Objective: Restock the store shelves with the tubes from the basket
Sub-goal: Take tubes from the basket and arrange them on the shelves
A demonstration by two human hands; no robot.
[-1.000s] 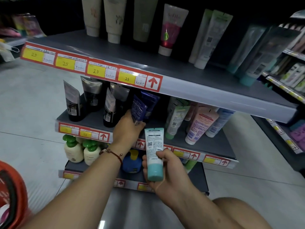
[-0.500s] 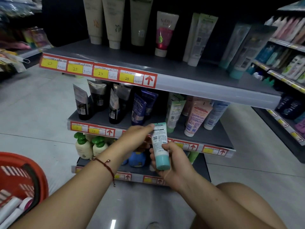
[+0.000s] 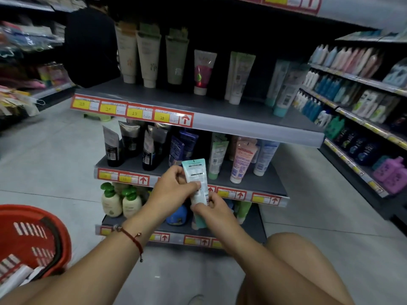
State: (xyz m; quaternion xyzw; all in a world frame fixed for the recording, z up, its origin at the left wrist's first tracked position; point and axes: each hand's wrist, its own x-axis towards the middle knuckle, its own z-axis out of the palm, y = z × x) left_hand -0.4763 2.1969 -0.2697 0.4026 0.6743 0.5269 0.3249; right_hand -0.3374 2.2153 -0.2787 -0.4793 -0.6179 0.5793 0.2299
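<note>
We've got both hands, left (image 3: 174,190) and right (image 3: 212,211), gripping the teal tube (image 3: 196,175) just off the middle shelf (image 3: 262,183) edge, open aisle either side.

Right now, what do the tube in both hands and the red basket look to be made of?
The teal-and-white tube looks like soft plastic with a dull sheen: flat crimped top end, printed label. Both the left hand and the right hand hold it. The red basket looks like rigid moulded plastic, judging by its slotted walls and smooth rim.
</note>
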